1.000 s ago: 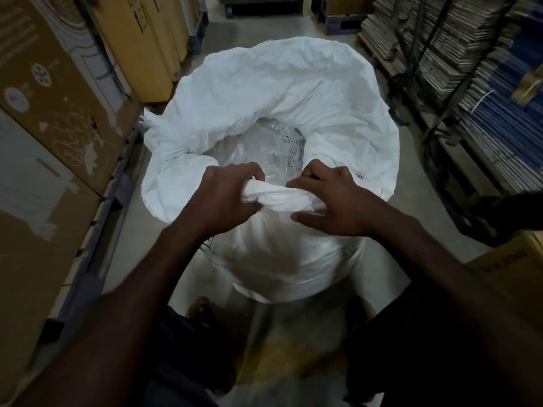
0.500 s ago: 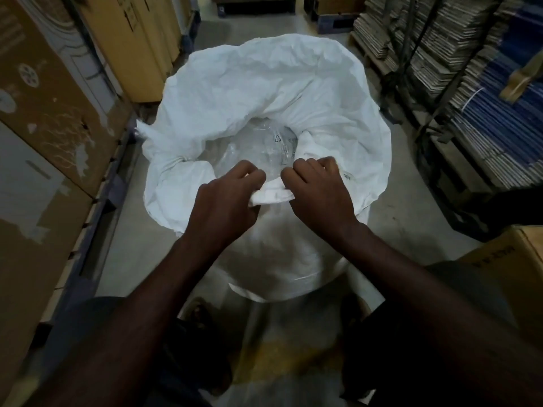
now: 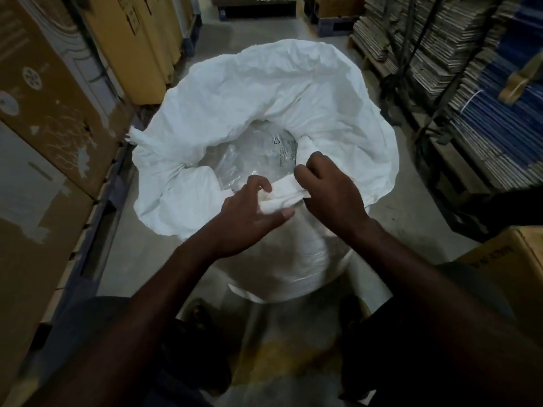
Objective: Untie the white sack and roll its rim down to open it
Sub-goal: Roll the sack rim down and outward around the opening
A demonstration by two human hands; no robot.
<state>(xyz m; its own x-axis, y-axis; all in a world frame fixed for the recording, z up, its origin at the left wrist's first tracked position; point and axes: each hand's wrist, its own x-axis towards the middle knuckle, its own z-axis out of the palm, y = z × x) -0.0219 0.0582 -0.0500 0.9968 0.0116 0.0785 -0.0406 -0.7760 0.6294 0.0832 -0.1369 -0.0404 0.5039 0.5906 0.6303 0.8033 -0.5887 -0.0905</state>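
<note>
Right hand (image 3: pixel 329 192) grips the near rolled rim (image 3: pixel 289 196) of the white sack (image 3: pixel 264 92), while the left hand (image 3: pixel 249 212) beside it lies half open, thumb under and fingers arched over the roll. That roll runs left to right between them, with the sack's mouth beyond, so further rolling probably turns outward toward the person.

My right hand (image 3: pixel 326 189) hides my fingertips in the sack (image 3: pixel 264 92) rim; printing on the plastic liner (image 3: pixel 264 160) is unreadable.
</note>
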